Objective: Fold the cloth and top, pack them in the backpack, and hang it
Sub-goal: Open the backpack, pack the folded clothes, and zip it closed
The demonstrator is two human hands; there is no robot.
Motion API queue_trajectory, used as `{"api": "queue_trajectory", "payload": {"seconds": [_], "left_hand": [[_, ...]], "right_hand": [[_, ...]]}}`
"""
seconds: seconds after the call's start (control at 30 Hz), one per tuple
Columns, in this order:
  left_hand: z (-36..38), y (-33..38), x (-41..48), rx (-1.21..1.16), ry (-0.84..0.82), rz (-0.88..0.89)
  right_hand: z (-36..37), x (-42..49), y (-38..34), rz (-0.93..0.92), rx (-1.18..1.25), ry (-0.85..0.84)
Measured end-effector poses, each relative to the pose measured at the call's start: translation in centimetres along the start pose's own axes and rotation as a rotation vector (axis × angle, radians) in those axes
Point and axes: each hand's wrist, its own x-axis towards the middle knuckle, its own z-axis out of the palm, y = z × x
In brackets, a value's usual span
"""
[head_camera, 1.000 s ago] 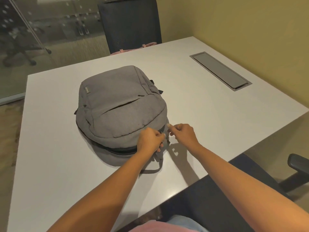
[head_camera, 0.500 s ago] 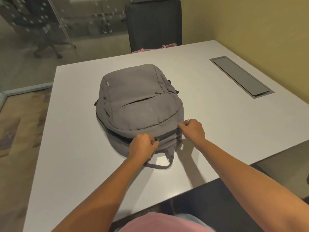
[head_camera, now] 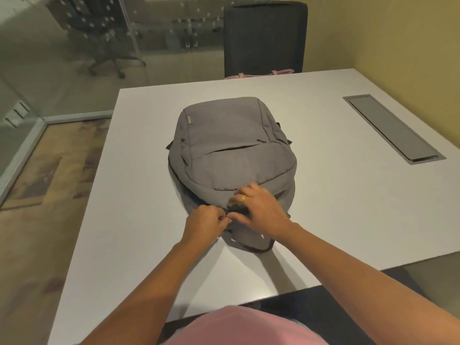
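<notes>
A grey backpack lies flat on the white table, its top end with the carry handle pointing toward me. My left hand is closed in a pinch at the zipper on the backpack's near edge. My right hand rests on the backpack's top beside it, fingers curled onto the fabric, a ring on one finger. A short dark open stretch of zipper shows left of my hands. The cloth and the top are not in sight.
A dark office chair stands at the table's far side with a pink strap at its seat. A grey cable hatch is set into the table at the right. Glass wall left; yellow wall right.
My right hand has moved left from the backpack's right edge to sit next to my left hand. The visible open zipper gap on the near edge has shrunk. The view has shifted left.
</notes>
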Motion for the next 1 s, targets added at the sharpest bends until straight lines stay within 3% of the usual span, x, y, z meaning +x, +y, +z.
{"api": "queue_trajectory", "payload": {"seconds": [0.13,0.37,0.53,0.83,1.0], "left_hand": [[-0.1,-0.1,-0.3,0.015,0.006,0.001],[-0.2,-0.5,-0.1,0.047,0.020,0.005],[-0.5,-2.1,0.3,0.093,0.033,-0.015],[-3.9,-9.0,1.7,0.057,0.143,-0.280],[-3.5,-9.3,1.8,0.045,0.177,-0.240]], "right_hand": [[0.9,0.6,0.2,-0.085,-0.096,-0.100],[0.1,0.6,0.9,-0.098,-0.007,-0.276],[0.1,0.1,1.4,-0.011,0.050,-0.286],[-0.7,1.2,1.0,-0.043,0.073,-0.339],[-1.1,3.4,0.0,-0.079,0.017,-0.371]]}}
